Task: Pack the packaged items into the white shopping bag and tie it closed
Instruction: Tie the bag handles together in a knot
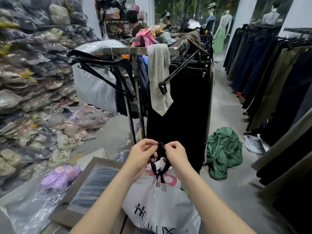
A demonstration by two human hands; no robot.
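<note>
Slippage is the risk: left hand (pixel 143 152) and right hand (pixel 176 153) each pinch the black handles (pixel 158 174); easing either grip could undo the knot (pixel 161 145) above the bag (pixel 160 208).

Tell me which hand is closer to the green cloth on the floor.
Right. The right hand pinches the black handles on the side toward the green cloth, which lies on the floor off to its right. The left hand pinches them from the other side, farther away.
</note>
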